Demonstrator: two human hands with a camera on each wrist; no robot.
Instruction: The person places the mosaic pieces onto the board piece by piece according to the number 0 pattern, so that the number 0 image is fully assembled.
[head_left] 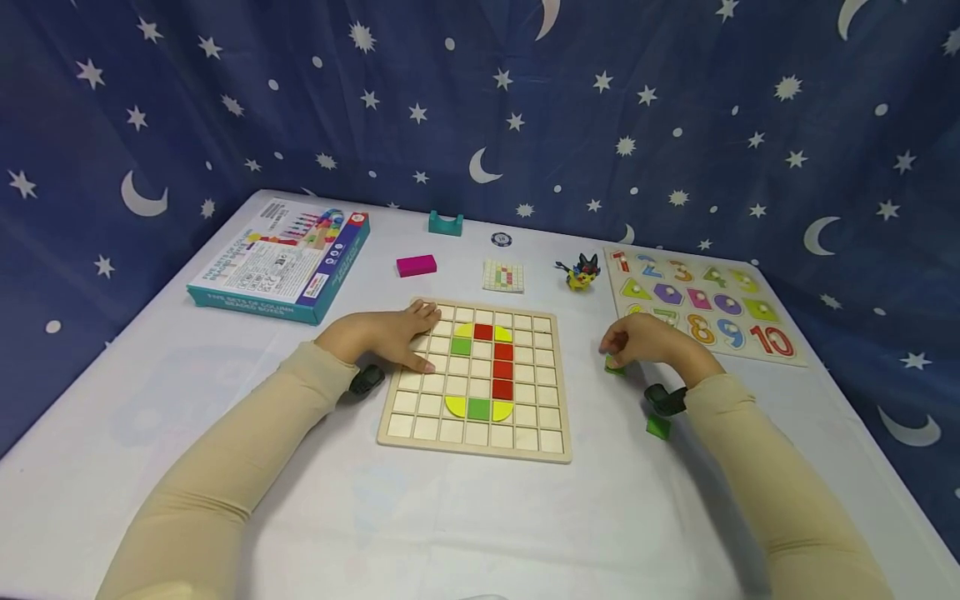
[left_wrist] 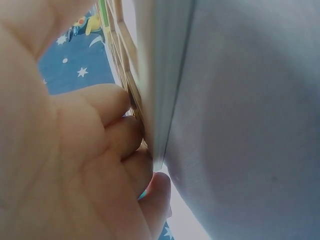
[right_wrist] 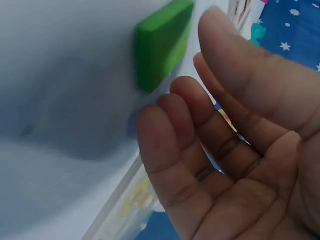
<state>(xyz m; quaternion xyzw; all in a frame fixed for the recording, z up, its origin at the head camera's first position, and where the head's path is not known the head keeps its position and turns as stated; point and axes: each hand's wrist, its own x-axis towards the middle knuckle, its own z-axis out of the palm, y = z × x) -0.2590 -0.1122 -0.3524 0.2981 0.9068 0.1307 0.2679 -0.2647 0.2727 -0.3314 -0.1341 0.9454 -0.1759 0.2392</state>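
Observation:
My left hand (head_left: 386,336) rests with spread fingers on the left part of a wooden grid board (head_left: 474,440). In the left wrist view, its fingers (left_wrist: 125,142) bend slightly against the board's edge (left_wrist: 167,75). The board bears red (head_left: 503,370), green (head_left: 478,408) and yellow (head_left: 455,406) pieces. To the right of the board, my right hand (head_left: 645,337) hovers low beside a green tile (head_left: 615,365), partly hidden by the thumb. The right wrist view has a green tile (right_wrist: 162,45) near the loosely bent fingers, with nothing pinched. Another green tile (head_left: 658,427) lies below the right wrist.
Behind the board lie a small pattern card (head_left: 503,277), a magenta block (head_left: 416,266), a teal holder (head_left: 446,223), a round chip (head_left: 502,239) and a small figurine (head_left: 581,273). A boxed set (head_left: 281,258) is at left; a number puzzle (head_left: 705,304) at right.

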